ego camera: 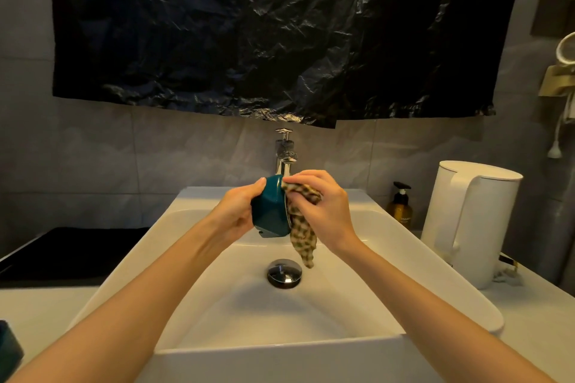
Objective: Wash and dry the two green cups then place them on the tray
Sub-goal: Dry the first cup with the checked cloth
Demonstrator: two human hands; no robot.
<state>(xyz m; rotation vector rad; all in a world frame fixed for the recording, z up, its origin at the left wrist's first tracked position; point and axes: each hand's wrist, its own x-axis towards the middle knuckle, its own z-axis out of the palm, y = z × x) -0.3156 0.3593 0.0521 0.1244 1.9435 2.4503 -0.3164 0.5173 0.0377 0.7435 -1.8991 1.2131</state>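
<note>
My left hand (238, 210) grips a dark green cup (270, 211) on its side above the white sink (217, 348), its mouth turned to the right. My right hand (323, 207) holds a checked cloth (303, 238) against the cup's mouth, and the cloth's loose end hangs down toward the drain. Part of a second green cup (9, 348) shows at the bottom left edge, on the counter. A black tray (71, 252) lies on the counter left of the sink.
A chrome tap (284, 152) stands behind the cup, and no water stream is visible. The drain plug (284, 274) sits in the basin. At right stand a white kettle (473, 221) and an amber pump bottle (399, 208). Black plastic sheet (280, 31) covers the wall above.
</note>
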